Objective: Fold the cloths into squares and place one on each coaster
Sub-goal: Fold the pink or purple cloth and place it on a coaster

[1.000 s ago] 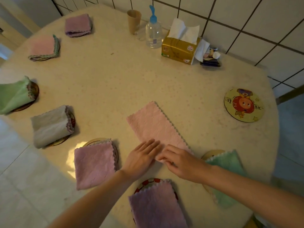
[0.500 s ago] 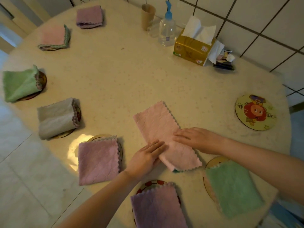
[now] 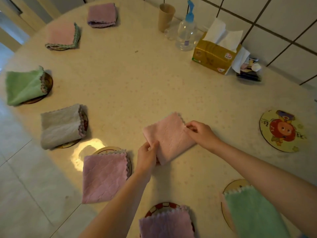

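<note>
— What is the pink cloth [image 3: 169, 137] like?
— Soft and fleecy, matt, with a quilted pattern.
— And the table [image 3: 137, 79]?
— Smooth, speckled, glossy enough to catch a glare.
— The bottle [image 3: 186, 34]?
— Clear plastic beside a matt paper cup [image 3: 165, 17].

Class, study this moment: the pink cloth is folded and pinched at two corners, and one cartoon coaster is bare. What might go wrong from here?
1. The pink cloth is held only at opposite corners by the left hand and right hand; lifted, its layers may fall open.
2. The bare coaster lies far right, so the carry is long and the cloth may land off-centre.
</note>
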{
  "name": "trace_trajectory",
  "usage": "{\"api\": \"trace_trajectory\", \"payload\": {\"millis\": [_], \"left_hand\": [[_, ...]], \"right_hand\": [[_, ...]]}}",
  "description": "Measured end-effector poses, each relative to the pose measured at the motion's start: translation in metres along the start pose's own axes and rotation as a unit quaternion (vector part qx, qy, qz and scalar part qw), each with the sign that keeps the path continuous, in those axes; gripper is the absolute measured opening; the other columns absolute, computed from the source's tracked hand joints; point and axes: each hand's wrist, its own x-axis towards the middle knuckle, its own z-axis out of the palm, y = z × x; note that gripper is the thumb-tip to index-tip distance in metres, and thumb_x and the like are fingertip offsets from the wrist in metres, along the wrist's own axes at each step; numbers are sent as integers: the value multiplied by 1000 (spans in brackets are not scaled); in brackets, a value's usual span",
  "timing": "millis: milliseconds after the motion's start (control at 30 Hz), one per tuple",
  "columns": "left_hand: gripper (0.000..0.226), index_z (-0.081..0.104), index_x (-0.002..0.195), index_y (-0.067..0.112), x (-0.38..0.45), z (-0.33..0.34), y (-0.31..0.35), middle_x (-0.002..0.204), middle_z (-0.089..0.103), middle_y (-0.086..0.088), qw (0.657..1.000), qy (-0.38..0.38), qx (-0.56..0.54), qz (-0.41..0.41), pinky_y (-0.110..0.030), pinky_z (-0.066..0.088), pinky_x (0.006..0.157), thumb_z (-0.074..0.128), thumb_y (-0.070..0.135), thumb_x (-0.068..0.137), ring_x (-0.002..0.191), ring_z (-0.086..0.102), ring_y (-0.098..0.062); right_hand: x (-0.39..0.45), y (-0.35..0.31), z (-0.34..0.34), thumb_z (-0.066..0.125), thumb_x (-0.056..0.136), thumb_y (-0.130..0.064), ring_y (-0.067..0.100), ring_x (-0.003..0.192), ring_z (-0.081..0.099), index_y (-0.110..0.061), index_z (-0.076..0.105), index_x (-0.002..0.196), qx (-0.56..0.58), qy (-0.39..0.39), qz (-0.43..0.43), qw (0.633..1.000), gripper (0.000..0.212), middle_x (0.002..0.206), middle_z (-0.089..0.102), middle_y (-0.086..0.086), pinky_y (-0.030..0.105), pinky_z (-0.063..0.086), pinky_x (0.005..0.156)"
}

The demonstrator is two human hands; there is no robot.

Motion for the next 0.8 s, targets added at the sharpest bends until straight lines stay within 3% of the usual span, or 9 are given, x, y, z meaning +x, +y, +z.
{"api": "trace_trajectory", "payload": {"millis": [133, 267, 400, 533, 600, 667, 733, 800], "left_hand": [[15, 64, 96, 24, -3, 0, 1, 101, 67, -5, 1000, 2, -16, -20, -37, 59, 69, 50, 31, 98, 91, 66, -23], [25, 65, 106, 14, -6, -1, 3, 99, 67, -5, 999, 14, -29, -44, -30, 56, 59, 52, 33, 97, 87, 67, -22], [27, 66, 94, 11, -7, -2, -1, 95, 68, -8, 998, 24, -20, -52, -33, 58, 68, 50, 32, 98, 84, 68, -21], [27, 65, 89, 5, -10, -7, 0, 90, 69, -15, 998, 27, -18, -59, -30, 57, 59, 53, 28, 97, 79, 69, -25], [24, 62, 97, 4, -3, -12, 2, 89, 69, -13, 996, 67, 59, -18, -30, 56, 58, 57, 28, 94, 74, 69, -24], [28, 53, 108, 13, 7, -19, 8, 95, 67, -6, 970, 123, 200, 62, -32, 54, 66, 62, 31, 89, 77, 66, -20], [45, 42, 122, 21, 17, -24, 17, 113, 57, -3, 932, 145, 308, 127, -38, 51, 77, 64, 32, 84, 93, 63, -26], [56, 36, 131, 23, 26, -26, 30, 128, 45, -5, 904, 139, 381, 132, -41, 48, 83, 62, 30, 82, 104, 58, -32]], "right_hand": [[6, -4, 5, 63, 86, -32, 19, 81, 64, -18, 63, 90, -42, 33, 10, 999, 15, 85, 69, 0, 34, 51, 75], [5, -4, 8, 63, 86, -33, 17, 77, 63, -21, 60, 87, -64, 47, 11, 997, 13, 79, 66, -3, 33, 51, 72], [0, -8, 13, 60, 87, -38, 18, 74, 62, -20, 58, 87, -88, 61, 26, 994, 18, 76, 63, -7, 36, 52, 69], [-7, -14, 19, 54, 90, -36, 24, 82, 63, -17, 56, 93, -103, 78, 25, 991, 19, 86, 67, 2, 41, 52, 71], [-14, -16, 20, 53, 89, -41, 24, 93, 60, -18, 52, 101, -131, 86, 27, 987, 26, 101, 63, 0, 41, 51, 75], [-23, -15, 19, 54, 85, -52, 24, 104, 53, -18, 47, 113, -210, 87, 36, 973, 45, 115, 54, 1, 39, 49, 79], [-32, -15, 20, 52, 84, -58, 25, 107, 50, -15, 45, 116, -279, 84, 49, 955, 54, 119, 50, 5, 38, 47, 78], [-37, -17, 24, 51, 85, -57, 27, 104, 52, -12, 45, 113, -302, 85, 66, 947, 53, 116, 52, 8, 37, 46, 75]]}}
